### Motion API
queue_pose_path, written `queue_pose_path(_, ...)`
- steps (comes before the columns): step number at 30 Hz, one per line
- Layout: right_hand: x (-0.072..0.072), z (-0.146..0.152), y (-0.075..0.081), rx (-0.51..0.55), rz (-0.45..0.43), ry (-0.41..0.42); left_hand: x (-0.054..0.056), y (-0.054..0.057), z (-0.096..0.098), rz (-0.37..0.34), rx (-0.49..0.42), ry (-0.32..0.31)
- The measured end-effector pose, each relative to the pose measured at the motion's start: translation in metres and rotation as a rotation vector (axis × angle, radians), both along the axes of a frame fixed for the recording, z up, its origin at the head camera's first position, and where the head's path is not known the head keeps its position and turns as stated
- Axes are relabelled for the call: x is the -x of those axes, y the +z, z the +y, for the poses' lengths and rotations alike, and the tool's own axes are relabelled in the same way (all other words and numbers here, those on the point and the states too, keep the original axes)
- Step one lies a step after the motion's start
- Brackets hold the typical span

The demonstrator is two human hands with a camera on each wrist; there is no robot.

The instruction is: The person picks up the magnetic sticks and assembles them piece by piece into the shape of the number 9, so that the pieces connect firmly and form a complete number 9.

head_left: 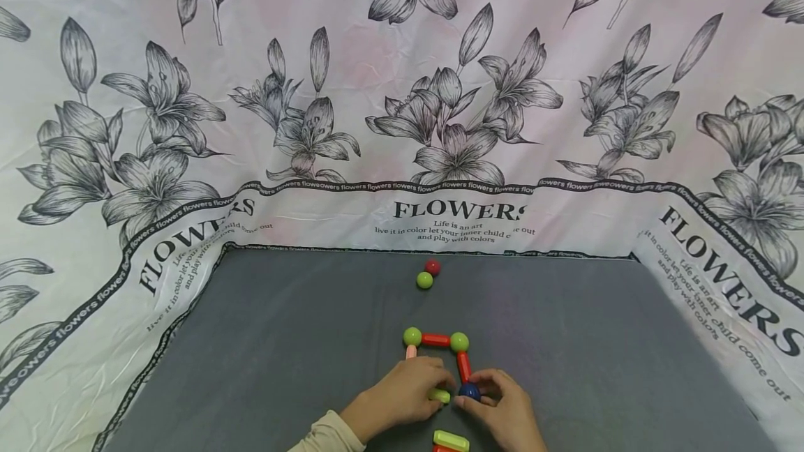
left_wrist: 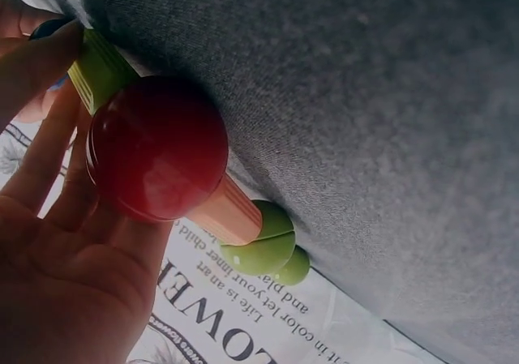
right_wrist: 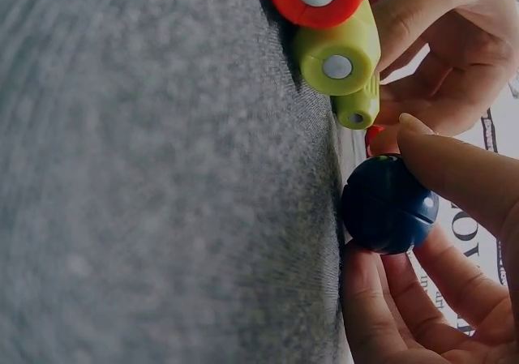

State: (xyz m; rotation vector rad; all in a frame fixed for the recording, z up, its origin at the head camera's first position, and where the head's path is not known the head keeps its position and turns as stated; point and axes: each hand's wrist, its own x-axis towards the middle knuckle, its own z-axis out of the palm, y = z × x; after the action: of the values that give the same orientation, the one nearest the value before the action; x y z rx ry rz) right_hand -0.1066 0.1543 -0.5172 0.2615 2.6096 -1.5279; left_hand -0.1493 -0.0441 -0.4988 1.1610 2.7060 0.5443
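Note:
My left hand (head_left: 408, 390) pinches a lime-green magnetic rod (head_left: 440, 395) between thumb and fingers. In the left wrist view that rod joins a glossy red ball (left_wrist: 158, 149), which also meets a peach rod (left_wrist: 231, 210); the head view hides this ball behind the hand. A dark blue ball (head_left: 469, 390) is held between the thumb and fingers of my right hand (head_left: 505, 407). It sits at the near end of a red rod (head_left: 463, 367). From there the frame runs through a green ball (head_left: 459, 342), another red rod (head_left: 436, 340) and a second green ball (head_left: 412, 336).
Closer to me lie a loose lime-green rod (head_left: 451, 440) and a red rod (head_left: 444, 448), side by side. Farther back, a red ball (head_left: 432, 268) and a green ball (head_left: 424, 280) touch. Flower-printed cloth (head_left: 452, 218) borders the grey surface (head_left: 301, 326).

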Motion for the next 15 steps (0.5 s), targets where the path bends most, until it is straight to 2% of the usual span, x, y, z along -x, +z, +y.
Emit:
queue_pose_path(4,0.0006,-0.0003,-0.0011,-0.008,-0.002,-0.004,-0.0003,-0.0014,0.0004,0.016,-0.004,-0.002)
queue_pose_path(15,0.0035,-0.0006,-0.0022,-0.039,0.002,0.015,0.0021,-0.0051,0.0028,-0.027,-0.084,0.03)
